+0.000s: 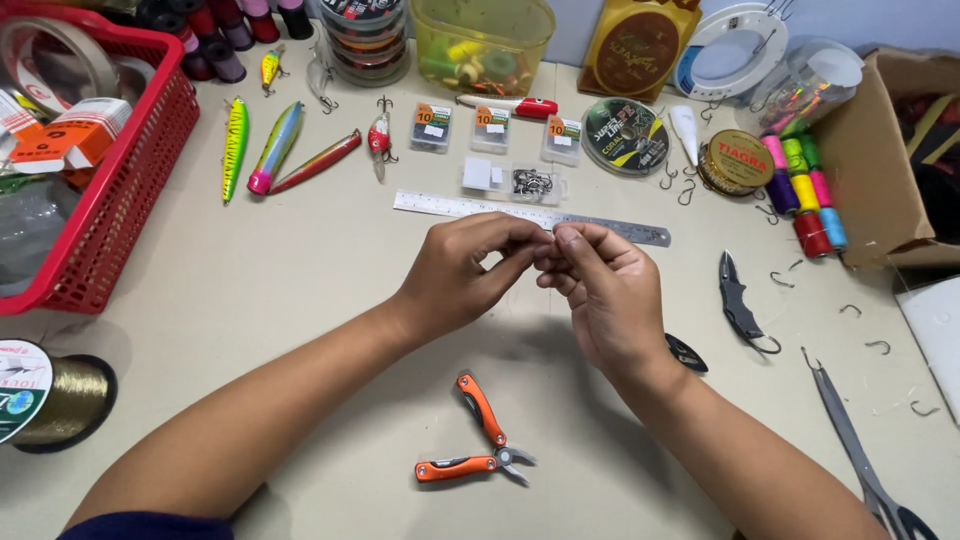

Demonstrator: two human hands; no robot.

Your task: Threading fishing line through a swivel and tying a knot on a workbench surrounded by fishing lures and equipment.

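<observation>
My left hand and my right hand meet above the middle of the beige table, fingertips pinched together on something very small that I cannot make out. Just behind the fingers lies a steel ruler. Below my wrists, orange-handled folding pliers lie open on the table.
A red basket stands at the left, with several fishing lures beside it. Small hook packets, line spools, coloured thread spools, loose hooks, a folding knife, long forceps and a cardboard box surround the hands.
</observation>
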